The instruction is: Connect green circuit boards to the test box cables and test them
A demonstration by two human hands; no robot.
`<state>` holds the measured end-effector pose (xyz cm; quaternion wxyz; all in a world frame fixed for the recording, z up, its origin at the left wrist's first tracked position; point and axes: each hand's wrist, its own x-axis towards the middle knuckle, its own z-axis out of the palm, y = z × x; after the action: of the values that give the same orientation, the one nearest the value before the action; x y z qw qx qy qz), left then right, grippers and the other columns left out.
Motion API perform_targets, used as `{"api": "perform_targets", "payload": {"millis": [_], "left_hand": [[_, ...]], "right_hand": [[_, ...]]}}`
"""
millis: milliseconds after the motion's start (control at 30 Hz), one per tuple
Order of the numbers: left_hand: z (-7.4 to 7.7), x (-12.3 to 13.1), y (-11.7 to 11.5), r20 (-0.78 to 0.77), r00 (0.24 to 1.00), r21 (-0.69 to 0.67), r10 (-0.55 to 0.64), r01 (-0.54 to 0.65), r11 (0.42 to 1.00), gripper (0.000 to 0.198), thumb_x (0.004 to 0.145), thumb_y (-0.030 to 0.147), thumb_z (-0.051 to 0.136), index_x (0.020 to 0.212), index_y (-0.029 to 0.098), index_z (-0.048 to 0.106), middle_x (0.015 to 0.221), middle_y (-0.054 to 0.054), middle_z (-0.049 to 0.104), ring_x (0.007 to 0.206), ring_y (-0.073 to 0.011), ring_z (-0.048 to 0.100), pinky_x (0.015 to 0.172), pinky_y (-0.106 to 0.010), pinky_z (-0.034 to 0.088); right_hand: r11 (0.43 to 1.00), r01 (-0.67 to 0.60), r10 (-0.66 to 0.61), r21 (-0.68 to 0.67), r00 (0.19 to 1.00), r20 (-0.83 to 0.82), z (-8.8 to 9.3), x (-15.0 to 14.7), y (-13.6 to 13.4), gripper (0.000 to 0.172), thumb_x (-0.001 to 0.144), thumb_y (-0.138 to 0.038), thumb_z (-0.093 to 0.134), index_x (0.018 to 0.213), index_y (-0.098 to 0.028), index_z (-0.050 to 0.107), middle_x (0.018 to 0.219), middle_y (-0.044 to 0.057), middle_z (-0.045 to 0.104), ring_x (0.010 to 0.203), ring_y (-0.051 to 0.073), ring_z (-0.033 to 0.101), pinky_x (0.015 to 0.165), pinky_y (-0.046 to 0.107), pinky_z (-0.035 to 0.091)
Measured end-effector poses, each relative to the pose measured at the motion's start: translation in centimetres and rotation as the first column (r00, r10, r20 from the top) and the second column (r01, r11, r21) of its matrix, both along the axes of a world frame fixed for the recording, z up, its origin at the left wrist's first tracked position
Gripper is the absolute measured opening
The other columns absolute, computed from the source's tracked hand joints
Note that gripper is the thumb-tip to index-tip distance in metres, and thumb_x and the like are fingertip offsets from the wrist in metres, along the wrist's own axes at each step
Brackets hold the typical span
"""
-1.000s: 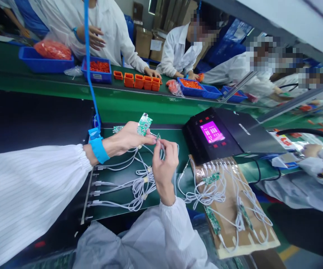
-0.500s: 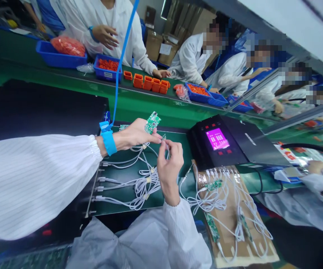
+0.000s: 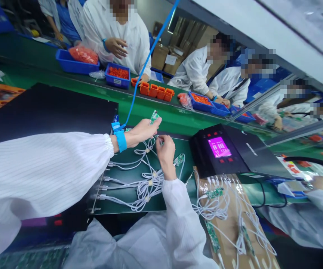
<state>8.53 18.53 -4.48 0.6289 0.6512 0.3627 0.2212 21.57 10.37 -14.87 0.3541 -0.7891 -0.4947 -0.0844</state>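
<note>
My left hand (image 3: 147, 130) is closed around a green circuit board (image 3: 154, 116), whose upper end sticks out past the fingers. A blue wrist strap (image 3: 120, 139) with a blue cord circles that wrist. Just below, my right hand (image 3: 166, 150) has thumb and fingertips pinched together; what is between them is too small to make out. Beside the right hand, another green circuit board (image 3: 179, 160) rests over the green bench, a white cable running down by it. Bundled white cables (image 3: 149, 183) lie under both hands.
A black tester (image 3: 220, 149) with a lit magenta screen stands at the right. In front of it, cardboard (image 3: 228, 220) carries cabled circuit boards. A large black box (image 3: 52, 112) is at the left. Across the line, co-workers sit behind blue bins (image 3: 118, 83) and orange cups (image 3: 153, 90).
Both hands have shifted slightly, the right one left and up in the view. A circuit board now shows beside my right hand, apart from its fingers. The view has tilted a little.
</note>
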Motion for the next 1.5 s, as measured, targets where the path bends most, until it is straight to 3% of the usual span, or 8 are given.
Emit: {"api": "perform_targets", "payload": {"millis": [167,333,533,667,967,1200,1333,1500], "left_hand": [[0.0,-0.1,-0.5,-0.089,0.996,0.016,-0.002,0.003,1.000,0.029,0.106,0.035,0.045,0.086,0.017,0.058,0.082,-0.005,0.061,0.076,-0.0179,0.057,0.072,-0.030,0.046],[-0.2,-0.7,-0.7,-0.206,0.976,0.239,-0.076,0.125,0.963,0.030,0.102,0.032,0.051,0.079,0.018,0.062,0.080,-0.006,0.067,0.074,-0.0195,0.059,0.069,-0.030,0.041],[-1.2,-1.9,-1.2,-0.397,0.895,0.610,-0.202,0.422,0.671,0.016,0.097,0.030,0.058,0.086,0.020,0.063,0.075,-0.005,0.065,0.068,-0.0212,0.059,0.064,-0.032,0.035],[-1.7,-2.1,-1.4,-0.481,0.839,0.631,-0.255,0.533,0.564,0.013,0.092,0.028,0.066,0.083,0.020,0.061,0.067,-0.003,0.058,0.067,-0.0233,0.059,0.062,-0.033,0.032],[-0.5,-1.6,-1.1,-0.501,0.834,0.556,-0.230,0.514,0.653,0.016,0.083,0.028,0.078,0.086,0.020,0.065,0.060,0.002,0.052,0.065,-0.0224,0.058,0.065,-0.032,0.032],[0.1,-1.4,-1.5,-0.334,0.885,0.089,-0.324,0.372,0.924,0.048,0.082,0.035,0.081,0.121,0.014,0.063,0.075,-0.003,0.072,0.073,-0.0232,0.072,0.063,-0.030,0.045],[0.4,-1.4,-1.7,-0.193,0.904,-0.123,-0.381,0.363,0.924,0.041,0.070,0.036,0.091,0.094,0.016,0.064,0.084,-0.004,0.074,0.079,-0.0214,0.076,0.073,-0.031,0.054],[0.7,-1.3,-1.9,-0.069,0.906,-0.186,-0.418,0.400,0.897,0.044,0.059,0.038,0.097,0.077,0.015,0.065,0.079,-0.002,0.073,0.079,-0.0177,0.072,0.086,-0.035,0.057]], "right_hand": [[0.983,-0.005,0.003,-0.184,1.000,-0.016,-0.8,-0.8,0.7,0.014,0.096,-0.019,0.059,0.100,-0.015,0.072,0.098,0.011,0.071,0.090,0.023,0.063,0.077,0.032,0.044],[0.994,-0.060,0.059,-0.095,0.998,-0.014,0.0,-0.8,-3.0,0.013,0.096,-0.023,0.062,0.101,-0.015,0.071,0.098,0.010,0.071,0.093,0.024,0.065,0.082,0.035,0.048],[0.972,-0.194,0.193,-0.131,0.981,-0.014,0.3,-2.7,-10.4,0.025,0.104,-0.035,0.056,0.089,-0.021,0.071,0.085,0.005,0.071,0.080,0.022,0.064,0.077,0.036,0.048],[0.965,-0.195,0.205,-0.177,0.978,0.039,-1.5,-4.4,-10.7,0.021,0.101,-0.037,0.063,0.092,-0.021,0.074,0.087,0.007,0.075,0.082,0.025,0.063,0.077,0.038,0.048],[0.969,-0.225,0.208,-0.106,0.967,-0.150,-0.8,-4.9,-10.7,0.014,0.096,-0.018,0.062,0.106,-0.019,0.072,0.092,0.007,0.074,0.090,0.026,0.064,0.083,0.038,0.052],[0.978,-0.183,0.209,0.103,0.801,-0.561,1.3,-5.9,-13.6,0.031,0.105,-0.044,0.052,0.101,-0.019,0.070,0.075,0.000,0.064,0.068,0.015,0.059,0.067,0.027,0.048],[0.978,-0.146,0.206,0.147,0.603,-0.771,0.5,-6.5,-14.2,0.045,0.108,-0.052,0.042,0.124,-0.018,0.065,0.066,-0.005,0.046,0.058,0.012,0.046,0.057,0.024,0.040],[0.989,-0.077,0.144,0.123,0.624,-0.768,0.4,-6.5,-14.5,0.051,0.106,-0.058,0.042,0.120,-0.017,0.068,0.069,-0.005,0.040,0.060,0.012,0.036,0.055,0.025,0.032]]}}
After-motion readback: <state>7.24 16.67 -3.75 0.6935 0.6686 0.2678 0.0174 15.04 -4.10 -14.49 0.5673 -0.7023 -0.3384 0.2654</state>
